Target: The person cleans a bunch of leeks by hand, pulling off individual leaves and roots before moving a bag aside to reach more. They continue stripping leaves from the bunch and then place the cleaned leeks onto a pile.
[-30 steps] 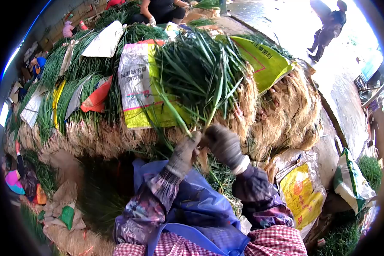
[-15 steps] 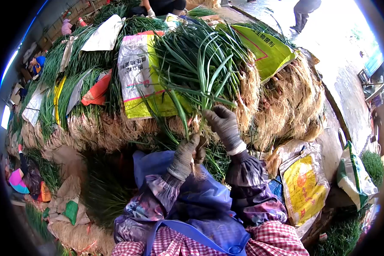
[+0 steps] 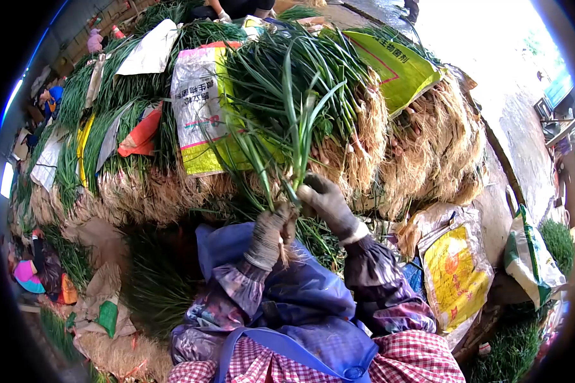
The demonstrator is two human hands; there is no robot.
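My left hand (image 3: 269, 237), in a dirty grey work glove, is closed around the lower stems of a few green onions (image 3: 297, 137). Their leaves fan upward and away from me, and pale roots hang below the fist. Close to its right, my gloved right hand (image 3: 328, 203) has its fingers bent in a pinch at the base of the same stems, by a loose green leaf. Its fingertips are partly hidden. Just beyond both hands lies a large heap of green onions (image 3: 345, 83) with long tan roots (image 3: 428, 143). A blue plastic apron (image 3: 300, 287) covers my lap.
A white-and-yellow printed sack (image 3: 201, 105) and a lime-green sack (image 3: 393, 70) lie over the heap. At right are a yellow sack (image 3: 457, 274) and a white-green bag (image 3: 533, 255). Other people sit at the far end and left. Concrete floor (image 3: 517, 121) runs along the right.
My right hand has moved down toward the left fist, from higher on the stems. The sideways-pointing piece by its fingers no longer shows there. My left hand stays closed on the stems.
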